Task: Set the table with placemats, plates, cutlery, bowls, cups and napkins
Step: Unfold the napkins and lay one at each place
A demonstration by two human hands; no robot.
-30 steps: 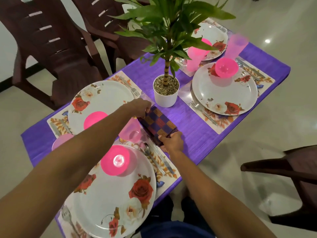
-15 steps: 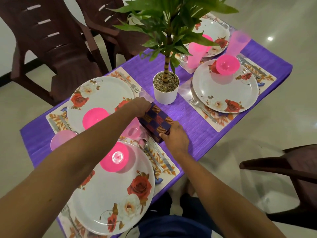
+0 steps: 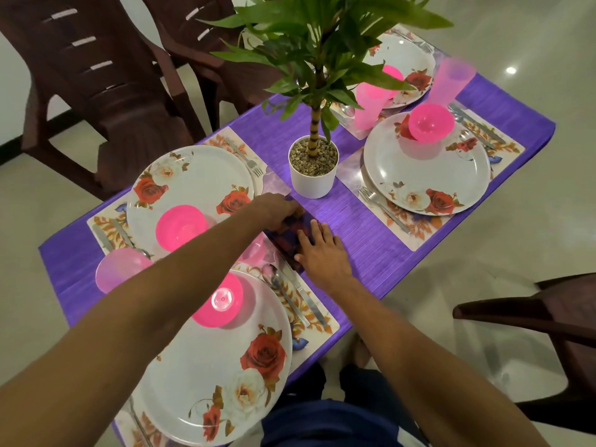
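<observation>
My right hand [image 3: 322, 253] lies flat, fingers straight, pressing a folded checked napkin [image 3: 292, 232] onto the bench [image 3: 371, 253], while my left hand [image 3: 274, 209] pinches its far end with curled fingers. The napkin, dark blue and maroon with tan bands, sits on bare purple cloth near the bench's middle, just short of the white plant pot [image 3: 312, 175]; my hands hide much of it. Open cloth runs from it to the bench's right edge. My left forearm covers part of the near plate [image 3: 225, 375] and most of a pink cup [image 3: 254, 250]. A knife [image 3: 306, 298] lies beside that plate. The bench's near corner is cut off.
</observation>
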